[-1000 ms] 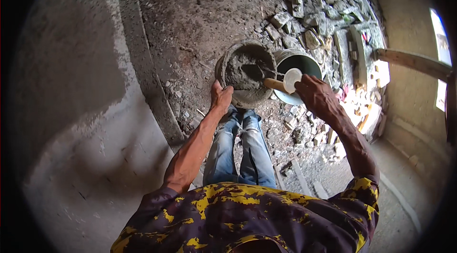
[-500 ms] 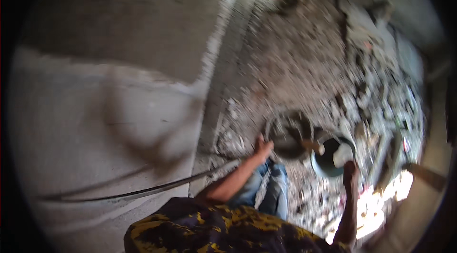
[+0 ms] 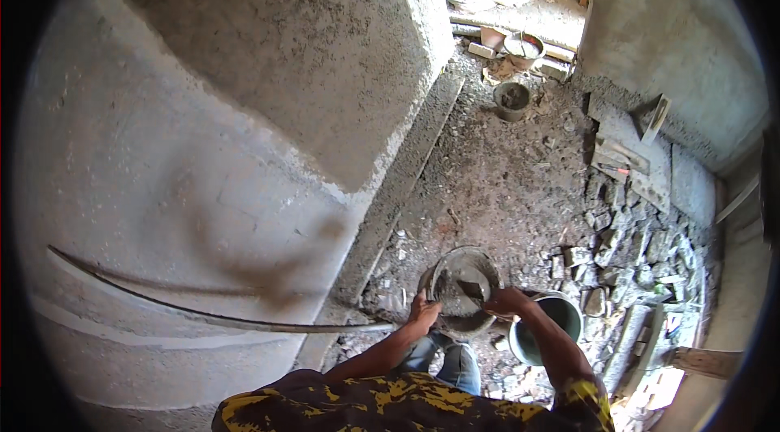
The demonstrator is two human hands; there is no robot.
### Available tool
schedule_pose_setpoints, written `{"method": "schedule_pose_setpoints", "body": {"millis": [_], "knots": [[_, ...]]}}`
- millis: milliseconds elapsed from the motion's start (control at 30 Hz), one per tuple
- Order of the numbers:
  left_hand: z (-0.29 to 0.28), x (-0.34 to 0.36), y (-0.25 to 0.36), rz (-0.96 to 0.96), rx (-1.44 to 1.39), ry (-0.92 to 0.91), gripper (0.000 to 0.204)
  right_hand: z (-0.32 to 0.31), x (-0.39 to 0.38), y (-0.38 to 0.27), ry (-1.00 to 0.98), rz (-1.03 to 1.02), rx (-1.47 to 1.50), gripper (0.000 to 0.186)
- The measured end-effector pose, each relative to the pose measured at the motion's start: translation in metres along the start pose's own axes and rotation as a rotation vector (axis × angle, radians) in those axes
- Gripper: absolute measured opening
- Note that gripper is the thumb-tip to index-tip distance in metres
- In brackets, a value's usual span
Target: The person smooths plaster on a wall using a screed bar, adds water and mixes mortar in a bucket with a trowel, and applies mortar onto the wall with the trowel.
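Note:
A round grey bucket (image 3: 467,253), caked with cement, stands in front of me with wet grey mortar (image 3: 455,308) inside. My left hand (image 3: 424,312) is closed on its near left rim, thumb over the edge. Over the right rim, my right hand (image 3: 507,302) is closed round a trowel (image 3: 470,289); its dark blade reaches into the bucket, and the fingers cover its handle. Just right of that bucket stands a greenish bucket (image 3: 573,322), partly hidden by my right forearm.
A long thin strip (image 3: 203,318) crosses at left in front of the plastered wall (image 3: 146,188). Broken rubble (image 3: 617,245) lies to the right. Farther off are a small mortar bucket (image 3: 512,97), boards with a float (image 3: 621,157) and a pan (image 3: 524,47) by the bright opening.
My right hand has gone from the greenish bucket's rim to the trowel in the grey bucket. My left hand stays at the grey bucket's rim. The view has shifted and become sharper.

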State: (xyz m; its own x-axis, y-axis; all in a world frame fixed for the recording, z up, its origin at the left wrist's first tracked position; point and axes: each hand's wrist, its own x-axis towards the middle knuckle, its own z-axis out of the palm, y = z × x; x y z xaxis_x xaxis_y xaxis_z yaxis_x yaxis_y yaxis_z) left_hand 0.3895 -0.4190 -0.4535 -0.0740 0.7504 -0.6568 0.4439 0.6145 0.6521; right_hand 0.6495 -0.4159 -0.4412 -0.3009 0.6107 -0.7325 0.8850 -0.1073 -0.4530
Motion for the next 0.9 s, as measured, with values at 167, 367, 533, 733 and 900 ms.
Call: {"method": "schedule_pose_setpoints", "body": {"millis": [167,367,533,733,900], "knots": [[0.001,-0.022,-0.01,0.232,-0.292,0.054,0.049,-0.009,-0.048,-0.065,0.118,-0.086,-0.397,0.029],[-0.01,-0.051,-0.004,0.183,-0.334,0.161,0.044,-0.093,-0.068,-0.109,0.473,-0.224,-0.632,0.019],[-0.002,-0.027,-0.033,0.24,-0.333,0.393,0.034,-0.046,0.054,-0.047,-0.071,-0.232,-0.718,0.019],[-0.046,-0.058,-0.052,0.533,0.081,0.371,0.008,-0.054,0.029,-0.126,-0.487,0.168,-0.067,0.032],[-0.078,-0.078,-0.035,0.122,-0.61,0.142,0.027,-0.007,0.013,-0.125,-0.656,0.11,0.401,0.035]]}}
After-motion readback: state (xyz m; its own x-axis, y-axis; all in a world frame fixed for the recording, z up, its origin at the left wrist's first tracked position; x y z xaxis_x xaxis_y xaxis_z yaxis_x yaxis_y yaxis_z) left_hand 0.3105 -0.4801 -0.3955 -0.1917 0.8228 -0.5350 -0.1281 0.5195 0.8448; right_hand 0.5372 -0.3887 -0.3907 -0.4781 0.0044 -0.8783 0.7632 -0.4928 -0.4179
